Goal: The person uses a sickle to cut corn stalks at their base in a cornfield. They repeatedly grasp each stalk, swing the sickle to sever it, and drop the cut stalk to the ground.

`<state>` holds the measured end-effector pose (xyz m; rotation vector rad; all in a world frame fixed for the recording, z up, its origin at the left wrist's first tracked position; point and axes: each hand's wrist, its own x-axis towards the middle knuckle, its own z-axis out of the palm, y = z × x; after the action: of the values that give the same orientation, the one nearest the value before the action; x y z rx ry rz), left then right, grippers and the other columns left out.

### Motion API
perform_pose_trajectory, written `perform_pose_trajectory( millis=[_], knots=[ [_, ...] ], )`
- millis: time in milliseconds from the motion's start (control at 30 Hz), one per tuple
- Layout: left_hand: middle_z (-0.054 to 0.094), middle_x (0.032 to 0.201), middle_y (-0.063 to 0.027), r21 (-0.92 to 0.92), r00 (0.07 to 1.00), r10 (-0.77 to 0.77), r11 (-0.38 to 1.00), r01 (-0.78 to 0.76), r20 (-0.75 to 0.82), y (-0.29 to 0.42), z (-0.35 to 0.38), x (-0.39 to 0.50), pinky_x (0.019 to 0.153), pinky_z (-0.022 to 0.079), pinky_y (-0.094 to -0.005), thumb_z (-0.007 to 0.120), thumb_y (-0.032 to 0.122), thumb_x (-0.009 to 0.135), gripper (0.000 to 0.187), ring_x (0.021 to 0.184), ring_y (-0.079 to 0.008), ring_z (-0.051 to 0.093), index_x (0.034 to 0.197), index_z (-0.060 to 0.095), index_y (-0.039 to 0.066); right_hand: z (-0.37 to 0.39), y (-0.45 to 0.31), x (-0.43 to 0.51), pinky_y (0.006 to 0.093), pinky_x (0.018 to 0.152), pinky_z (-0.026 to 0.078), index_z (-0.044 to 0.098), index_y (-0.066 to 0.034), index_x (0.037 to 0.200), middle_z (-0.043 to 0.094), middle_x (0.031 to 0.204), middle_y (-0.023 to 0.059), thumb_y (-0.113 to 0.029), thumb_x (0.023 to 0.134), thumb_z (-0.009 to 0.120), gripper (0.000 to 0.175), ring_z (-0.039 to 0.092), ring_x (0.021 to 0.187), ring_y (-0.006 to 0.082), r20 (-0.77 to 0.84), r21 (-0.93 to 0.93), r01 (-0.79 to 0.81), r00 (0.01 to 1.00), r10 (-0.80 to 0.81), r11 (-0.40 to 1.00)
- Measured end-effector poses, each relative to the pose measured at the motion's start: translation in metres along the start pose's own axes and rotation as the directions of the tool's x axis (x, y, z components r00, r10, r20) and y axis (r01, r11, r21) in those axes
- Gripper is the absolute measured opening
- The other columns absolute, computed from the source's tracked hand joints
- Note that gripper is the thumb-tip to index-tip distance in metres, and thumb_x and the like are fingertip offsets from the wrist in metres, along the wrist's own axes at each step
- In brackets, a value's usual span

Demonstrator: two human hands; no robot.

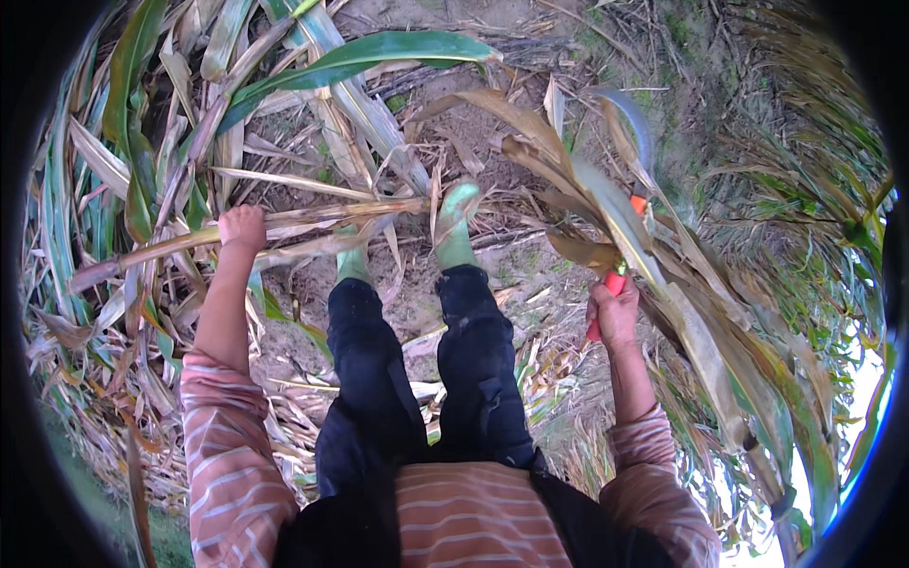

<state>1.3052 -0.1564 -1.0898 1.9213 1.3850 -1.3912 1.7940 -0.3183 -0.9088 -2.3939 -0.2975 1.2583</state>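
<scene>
My left hand [243, 227] grips a cut, browning maize stalk [341, 211]. The stalk lies roughly crosswise in front of my shins, its far end close to my right foot. In my right hand [614, 312] is the red handle [595, 328] of a sickle. The sickle's curved blade [634, 124] points away from me, and dry maize leaves [603, 192] hide part of the shaft below its orange collar [639, 204]. Those leaves hang from a standing maize plant [763, 461] just right of my right hand.
A heap of maize stalks and leaves [142, 177] lies on the left. One long green leaf [369, 55] arches over the bare soil [525, 28] ahead. My pale green shoes [458, 227] stand among dry litter. More standing maize [817, 213] lines the right side.
</scene>
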Motion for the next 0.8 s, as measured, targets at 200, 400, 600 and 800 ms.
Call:
perform_pose_trajectory(
  millis=[200,400,600,800],
  knots=[
    [0.067,0.093,-0.0028,0.014,0.991,-0.076,0.997,0.078,-0.113,0.054,-0.006,-0.072,0.070,0.048,-0.0358,0.047,0.018,0.085,0.020,0.090,-0.0180,0.064,0.092,0.066,0.016,-0.011,0.008,0.014,0.0280,0.040,0.038,0.055,-0.0028,0.066,0.052,0.052,0.0032,-0.013,0.073,0.061,0.014,0.049,0.042,0.0134,0.050,-0.136,-0.125,0.990,0.133,0.983],
    [0.065,0.095,-0.0043,-0.018,0.998,-0.038,0.999,0.037,-0.052,0.073,-0.036,-0.095,0.073,0.046,-0.0359,0.049,0.017,0.084,0.018,0.091,-0.0209,0.063,0.093,0.064,0.016,-0.013,0.021,0.012,0.0291,0.040,0.040,0.052,-0.0056,0.059,0.051,0.052,0.0039,-0.018,0.077,0.061,0.024,0.048,0.041,0.0135,0.164,-0.181,-0.295,0.932,0.325,0.938],
    [0.064,0.100,-0.0055,-0.024,0.999,0.008,1.000,-0.007,0.041,0.062,-0.034,-0.087,0.079,0.046,-0.0381,0.049,0.017,0.084,0.021,0.097,-0.0219,0.061,0.098,0.064,0.014,0.007,0.061,-0.030,0.0275,0.036,0.038,0.047,-0.0037,0.087,0.047,0.054,0.0021,-0.018,0.082,0.060,0.019,0.045,0.041,0.0121,0.234,-0.128,-0.279,0.924,0.302,0.952],
    [0.064,0.099,-0.0072,-0.043,0.994,0.080,0.996,-0.084,-0.077,0.042,-0.011,-0.090,0.078,0.047,-0.0378,0.050,0.015,0.082,0.020,0.096,-0.0237,0.061,0.096,0.064,0.012,0.032,0.087,-0.073,0.0271,0.035,0.038,0.043,-0.0069,0.099,0.045,0.057,0.0013,-0.025,0.088,0.058,0.026,0.043,0.040,0.0111,0.192,-0.002,-0.417,0.892,0.409,0.909]
  ],
)
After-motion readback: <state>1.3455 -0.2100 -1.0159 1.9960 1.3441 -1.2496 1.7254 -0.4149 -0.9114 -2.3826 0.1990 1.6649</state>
